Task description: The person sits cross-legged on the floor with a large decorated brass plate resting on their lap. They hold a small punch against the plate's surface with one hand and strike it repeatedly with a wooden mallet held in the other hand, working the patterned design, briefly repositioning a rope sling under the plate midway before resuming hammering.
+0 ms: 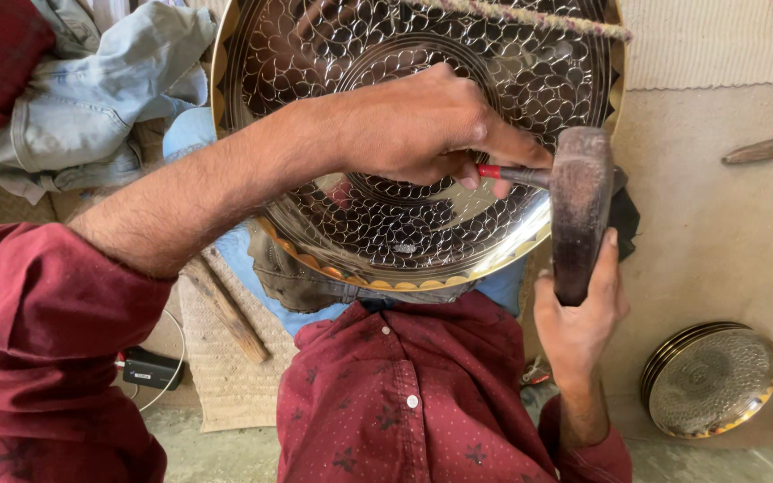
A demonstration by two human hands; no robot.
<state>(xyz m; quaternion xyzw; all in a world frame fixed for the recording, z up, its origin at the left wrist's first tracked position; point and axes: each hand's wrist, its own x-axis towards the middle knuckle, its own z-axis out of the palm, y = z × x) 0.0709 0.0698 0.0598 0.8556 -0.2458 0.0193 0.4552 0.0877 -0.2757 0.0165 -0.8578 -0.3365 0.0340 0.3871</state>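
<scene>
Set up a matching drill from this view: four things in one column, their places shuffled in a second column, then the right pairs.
Things:
1. chisel
2. hammer
3. stack of plates
4. denim cloth

Places:
A. on the floor, lower right of the picture
B. pinched in the left hand, over the large engraved tray
C. bunched in the upper left of the picture
D. gripped in the right hand, head against the chisel's end

Pairs: 1-B, 2-D, 3-A, 4-C
</scene>
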